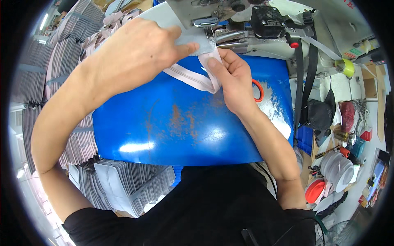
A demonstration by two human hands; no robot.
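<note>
My right hand (236,76) pinches a pale pink zipper tape (191,77) between thumb and fingers, just below the presser foot of a sewing machine (211,35). The tape hangs in a loop over the blue table and runs back under my left hand (143,49). That hand lies palm down with two digits stretched out and apart on a light grey panel (201,43) at the needle area. Its other fingers are hidden. The tape meets the panel's edge close to the presser foot.
Red-handled scissors (258,91) lie partly behind my right wrist on the worn blue table (184,139). Tied stacks of grey panels (135,182) stand at the left and near side. Black straps (305,78) hang at the right, beside a cluttered shelf with a red round dish (315,190).
</note>
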